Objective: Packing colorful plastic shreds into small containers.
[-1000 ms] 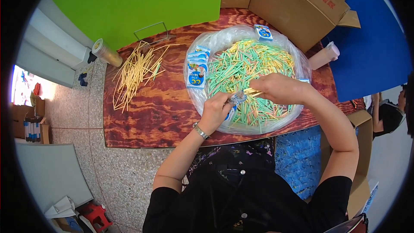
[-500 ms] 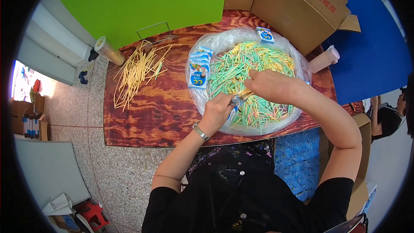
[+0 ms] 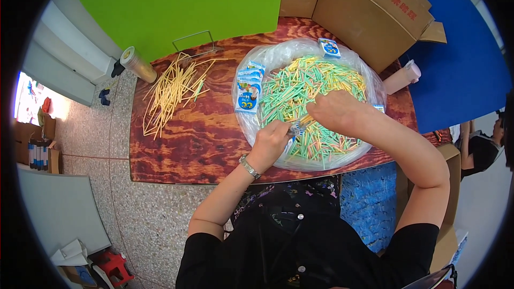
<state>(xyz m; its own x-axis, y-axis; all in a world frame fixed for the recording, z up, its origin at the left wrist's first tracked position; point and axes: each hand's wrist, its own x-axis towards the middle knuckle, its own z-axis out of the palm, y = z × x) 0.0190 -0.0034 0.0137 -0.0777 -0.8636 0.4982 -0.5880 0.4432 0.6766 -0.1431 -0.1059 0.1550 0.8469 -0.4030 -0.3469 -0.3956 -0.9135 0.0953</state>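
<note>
My left hand (image 3: 272, 142), with a metal watch on the wrist, is closed on the edge of a small blue-and-white packet (image 3: 295, 129) over the near side of a heap of sticks. Opposite it, my right hand (image 3: 336, 111) is curled with its fingertips at the packet's mouth, closed on a few thin yellowish sticks (image 3: 308, 119). Its fingers partly hide them. Below both hands lies a big heap of short green, yellow and pink sticks (image 3: 289, 85) in a clear plastic bag (image 3: 242, 123) with its rim rolled open.
Several flat blue-and-white packets (image 3: 247, 95) lie on the bag's left rim, another packet (image 3: 329, 48) on the far rim. Long yellow sticks (image 3: 171, 93) are spread on the table (image 3: 182, 155) beside a wire stand (image 3: 193, 40) and a clear jar (image 3: 138, 65). Cardboard boxes (image 3: 369, 16) and a pinkish bottle (image 3: 402, 76) stand beyond.
My right hand has shifted slightly down and its fingers have curled in closer over the sticks. The left hand keeps its hold on the packet. The whole view has dipped slightly.
</note>
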